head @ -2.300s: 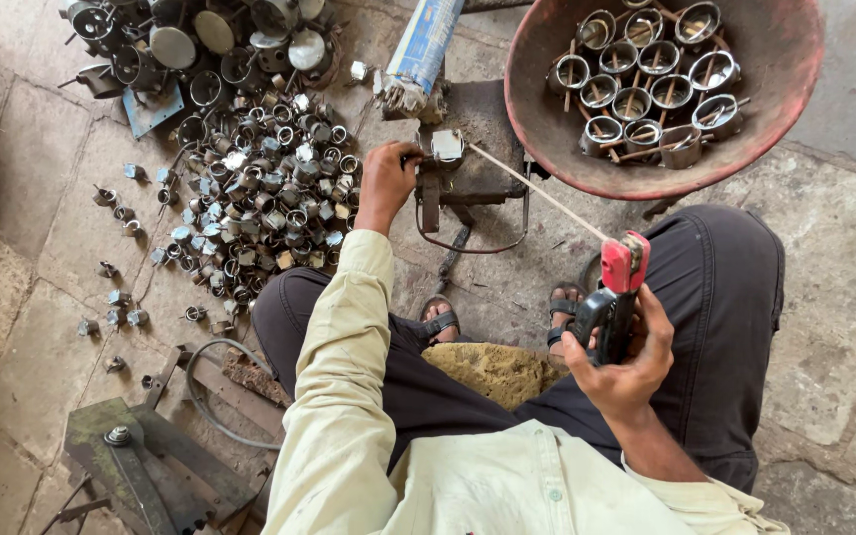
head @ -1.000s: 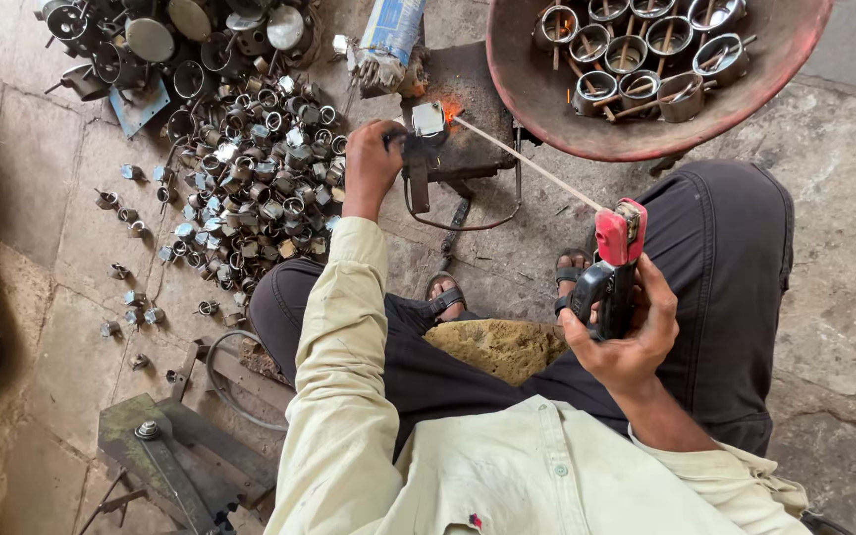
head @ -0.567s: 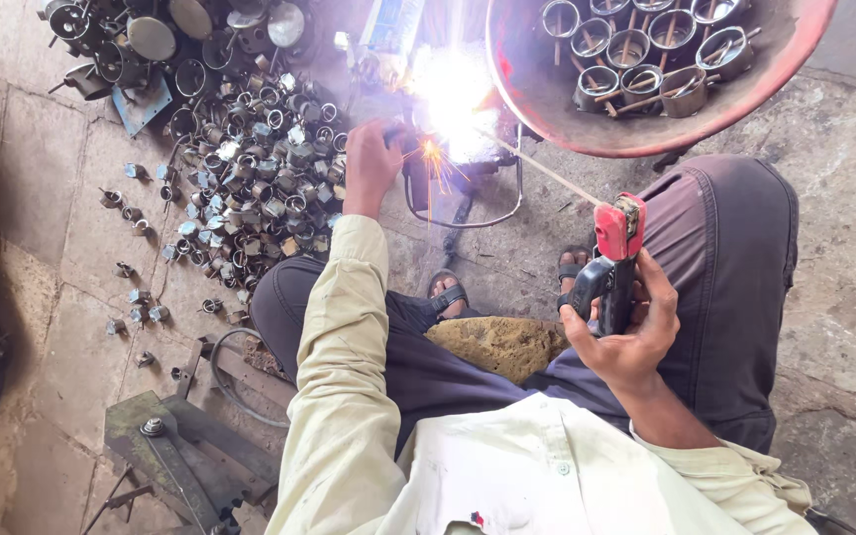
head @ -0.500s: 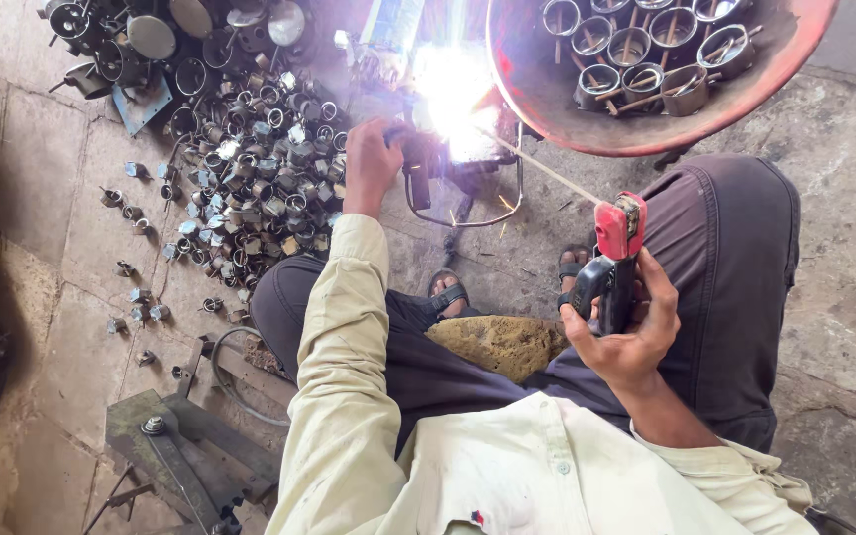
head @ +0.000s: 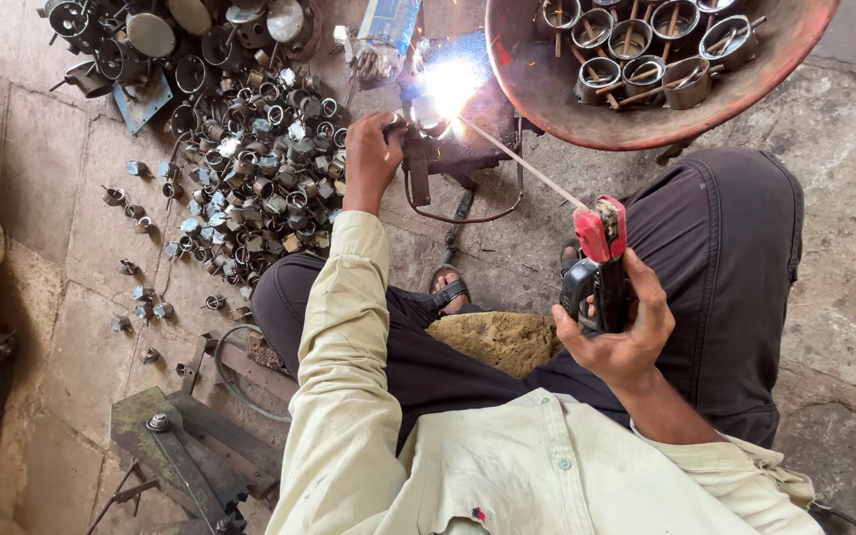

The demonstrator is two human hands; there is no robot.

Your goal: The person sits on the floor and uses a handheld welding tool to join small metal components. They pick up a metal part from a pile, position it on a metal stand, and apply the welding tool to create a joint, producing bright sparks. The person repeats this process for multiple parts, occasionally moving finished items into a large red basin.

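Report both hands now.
Left hand: closed on a small metal part at the weld arc.
Right hand: closed around the electrode holder.

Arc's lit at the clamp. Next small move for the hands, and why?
Probably hold the right hand steady on the electrode holder, feeding the rod slightly toward the arc. The arc glows at the rod tip, and the left hand steadies the small part beside it, fingers close to the glare.

A pale cream long-sleeved shirt (head: pixel 507 466), buttoned and faintly stained, is worn with dark trousers (head: pixel 725 258); a dark strapped sandal (head: pixel 451 290) is seen on one foot.
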